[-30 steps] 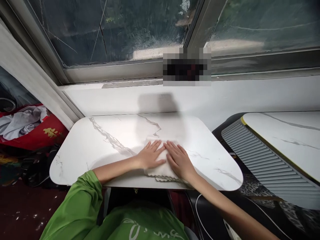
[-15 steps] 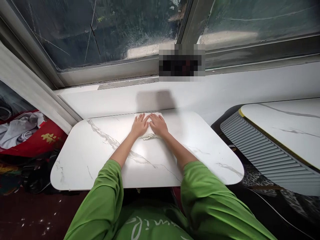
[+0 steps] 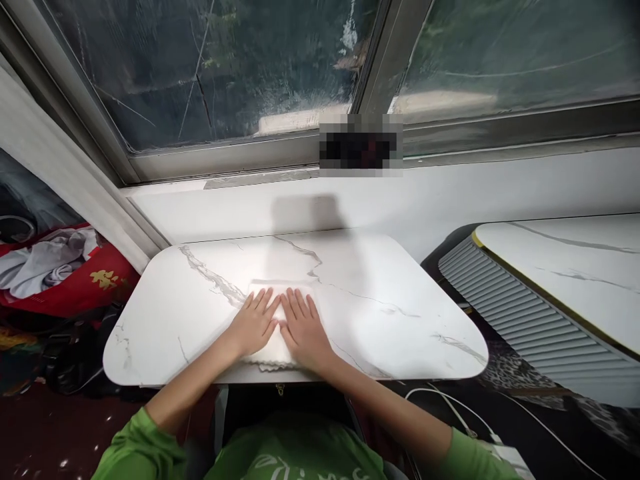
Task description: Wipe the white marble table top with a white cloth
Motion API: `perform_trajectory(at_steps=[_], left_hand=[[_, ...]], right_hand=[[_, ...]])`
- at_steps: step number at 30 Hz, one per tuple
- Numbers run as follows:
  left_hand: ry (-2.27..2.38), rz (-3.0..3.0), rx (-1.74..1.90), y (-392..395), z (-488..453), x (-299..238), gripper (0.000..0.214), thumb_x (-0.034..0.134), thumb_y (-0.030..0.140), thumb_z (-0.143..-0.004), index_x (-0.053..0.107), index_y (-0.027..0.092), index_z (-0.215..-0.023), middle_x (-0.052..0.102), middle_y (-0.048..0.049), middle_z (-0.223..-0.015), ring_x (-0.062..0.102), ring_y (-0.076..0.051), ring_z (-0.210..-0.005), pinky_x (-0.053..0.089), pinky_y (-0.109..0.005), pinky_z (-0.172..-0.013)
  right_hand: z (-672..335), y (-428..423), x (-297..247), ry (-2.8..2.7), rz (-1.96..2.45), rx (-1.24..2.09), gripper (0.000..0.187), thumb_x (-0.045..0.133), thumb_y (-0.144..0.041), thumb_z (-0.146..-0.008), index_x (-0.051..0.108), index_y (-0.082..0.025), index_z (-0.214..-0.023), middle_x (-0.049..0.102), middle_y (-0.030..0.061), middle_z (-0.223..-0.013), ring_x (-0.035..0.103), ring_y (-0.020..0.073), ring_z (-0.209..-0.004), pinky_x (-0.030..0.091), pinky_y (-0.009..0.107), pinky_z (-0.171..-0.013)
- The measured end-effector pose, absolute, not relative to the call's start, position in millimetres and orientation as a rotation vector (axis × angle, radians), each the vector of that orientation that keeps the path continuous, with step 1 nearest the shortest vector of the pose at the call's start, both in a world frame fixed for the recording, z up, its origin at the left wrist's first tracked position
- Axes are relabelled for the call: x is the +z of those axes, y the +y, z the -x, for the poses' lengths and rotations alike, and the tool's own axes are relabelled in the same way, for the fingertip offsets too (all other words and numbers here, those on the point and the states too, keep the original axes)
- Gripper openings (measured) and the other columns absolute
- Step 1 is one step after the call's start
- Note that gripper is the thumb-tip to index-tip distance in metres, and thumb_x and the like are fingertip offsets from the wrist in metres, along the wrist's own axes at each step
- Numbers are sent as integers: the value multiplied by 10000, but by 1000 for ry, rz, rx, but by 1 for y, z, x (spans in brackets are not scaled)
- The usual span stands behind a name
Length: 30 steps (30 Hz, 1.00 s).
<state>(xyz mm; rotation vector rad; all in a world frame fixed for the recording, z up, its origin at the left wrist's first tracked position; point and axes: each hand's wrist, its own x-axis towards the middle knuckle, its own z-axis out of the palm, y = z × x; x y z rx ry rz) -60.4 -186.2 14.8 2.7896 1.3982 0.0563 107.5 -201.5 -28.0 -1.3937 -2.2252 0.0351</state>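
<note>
A folded white cloth [image 3: 277, 350] lies flat near the front edge of a white marble-patterned tabletop [image 3: 390, 273]. My left hand [image 3: 256, 323] rests palm down on the cloth's left part, fingers stretched out and pointing away from me. On its right part, my right hand [image 3: 304, 327] is also pressed flat with its fingers spread. The two hands nearly meet at the index fingers and thumbs. A layered, wavy cloth edge shows between my wrists, close to the table edge.
Behind the table stand a white wall and a window [image 3: 280, 67]. A red bag [image 3: 100, 280] with white fabric is at the left. At the right is a second marble-topped piece [image 3: 590, 267] with grey ribbed sides; a white cable [image 3: 450, 395] hangs below the table's front edge.
Both my hands and the cloth have slid from the table's back edge toward me, to near the front edge. My elbows have moved back and outward.
</note>
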Motion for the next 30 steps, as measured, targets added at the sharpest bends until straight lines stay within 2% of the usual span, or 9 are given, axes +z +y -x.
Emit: perform_trajectory(at_steps=[3, 6, 8, 11, 19, 24, 30], left_hand=[[1508, -2679, 84, -191, 69, 13, 517, 230, 345, -1004, 250, 137, -1477, 223, -109, -1544, 161, -226, -1432, 244, -423, -1149], [1682, -2563, 184, -175, 74, 5, 509, 229, 316, -999, 266, 117, -1466, 208, -124, -1547, 148, -244, -1433, 240, -458, -1145], [1800, -2495, 262, -154, 78, -1, 506, 254, 293, -989, 278, 106, -1459, 195, -138, -1548, 136, -263, -1432, 221, -476, -1147], [1912, -2439, 365, -113, 87, -3, 488, 290, 251, -973, 319, 120, -1442, 255, -132, -1533, 183, -258, -1426, 190, -456, -1161], [1968, -2440, 429, -42, 92, 5, 474, 312, 226, -960, 376, 106, -1414, 341, -115, -1501, 256, -243, -1411, 205, -425, -1163], [2016, -2409, 461, -57, 84, 1, 465, 284, 235, -981, 348, 121, -1427, 318, -105, -1513, 247, -242, -1415, 180, -437, -1172], [1967, -2375, 500, -110, 59, -9, 467, 268, 235, -973, 342, 105, -1416, 267, -144, -1528, 187, -256, -1431, 152, -516, -1158]], right_hand=[[-95, -201, -24, -2257, 1354, 4, 575, 346, -269, -921, 297, -103, -1469, 317, 152, -1511, 198, 303, -1425, 202, 541, -1142], [-80, -177, -20, -2312, 1341, 27, 547, 340, -269, -922, 369, -78, -1434, 334, 162, -1500, 234, 307, -1414, 194, 523, -1148], [-69, -151, -17, -2334, 1323, 74, 538, 353, -258, -912, 393, -93, -1423, 360, 150, -1489, 271, 291, -1403, 198, 507, -1150], [-53, -107, -12, -2318, 1348, 146, 519, 366, -250, -907, 424, -121, -1406, 403, 127, -1469, 313, 259, -1387, 202, 477, -1153], [-35, -38, -8, -2285, 1428, 213, 515, 314, -229, -930, 379, -93, -1422, 348, 124, -1501, 270, 238, -1405, 151, 459, -1159], [-42, -52, -9, -2278, 1412, 229, 517, 262, -238, -948, 384, -57, -1417, 345, 141, -1501, 256, 239, -1410, 123, 438, -1169], [-74, -104, -8, -2316, 1359, 254, 512, 268, -264, -949, 410, -101, -1413, 348, 113, -1502, 267, 222, -1410, 154, 429, -1170]])
